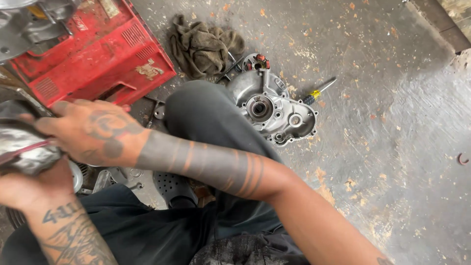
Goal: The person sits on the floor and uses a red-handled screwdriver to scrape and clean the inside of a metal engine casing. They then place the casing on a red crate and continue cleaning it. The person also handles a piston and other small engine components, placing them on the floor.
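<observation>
both hands, left hand (29,189) and right hand (91,132), clamped together on a greasy rag (22,149), near an engine cover (272,105).

The right hand (91,130) reaches across the body to the left side, its fingers curled shut. The left hand (29,189) sits just under it, also closed tight.

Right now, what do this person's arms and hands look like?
Both arms are bare, no sleeves or gloves. The right forearm carries a solid dark tattoo band with thin stripes; the right hand has a dark back-of-hand design. The left forearm shows lettering and line tattoos.
</observation>
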